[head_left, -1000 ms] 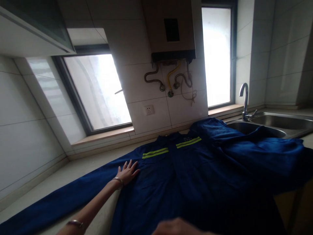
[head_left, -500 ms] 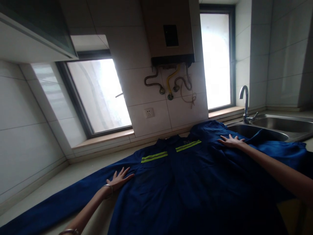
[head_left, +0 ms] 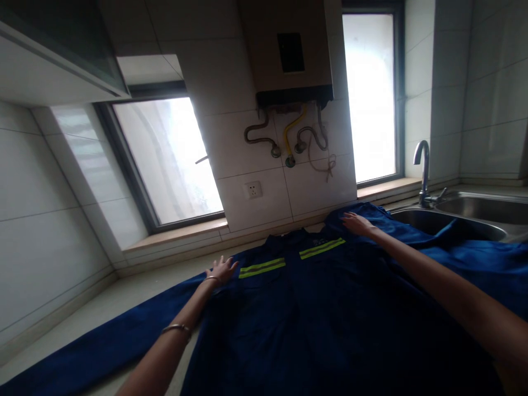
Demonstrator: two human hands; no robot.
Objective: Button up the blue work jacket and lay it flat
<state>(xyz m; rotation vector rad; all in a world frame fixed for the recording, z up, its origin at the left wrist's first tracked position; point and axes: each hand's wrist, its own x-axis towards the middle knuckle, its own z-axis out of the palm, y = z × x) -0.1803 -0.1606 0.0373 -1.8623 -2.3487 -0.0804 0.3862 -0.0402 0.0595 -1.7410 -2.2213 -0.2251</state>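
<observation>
Resting flat with fingers spread, the left hand [head_left: 221, 270] lies palm-down on the near shoulder of the blue work jacket [head_left: 330, 308], just beside the left yellow reflective stripe [head_left: 262, 268]. Nothing is pinched; the fingers press the cloth against the countertop [head_left: 124, 297]. The right hand [head_left: 358, 223] is likewise open, fingers extended and loosely spread, laid on the opposite shoulder near the collar and just beyond the right reflective stripe [head_left: 322, 248]. Both forearms reach out over the garment, and the left wrist carries a bracelet [head_left: 176, 328].

The jacket lies front-up along the countertop, collar toward the tiled wall. Its left sleeve [head_left: 94, 352] runs out flat toward the near left corner. Its right side is bunched and overhangs the edge of the sink [head_left: 474, 212], below the tap [head_left: 424, 170].

Judgement: the step in hand is smoothing and squaring the jacket at the shoulders. The left side appears flat; the right side does not. The next move would call for drawing the bunched right sleeve clear of the sink and laying it flat, with one palm holding the body so the cloth does not slide.
</observation>
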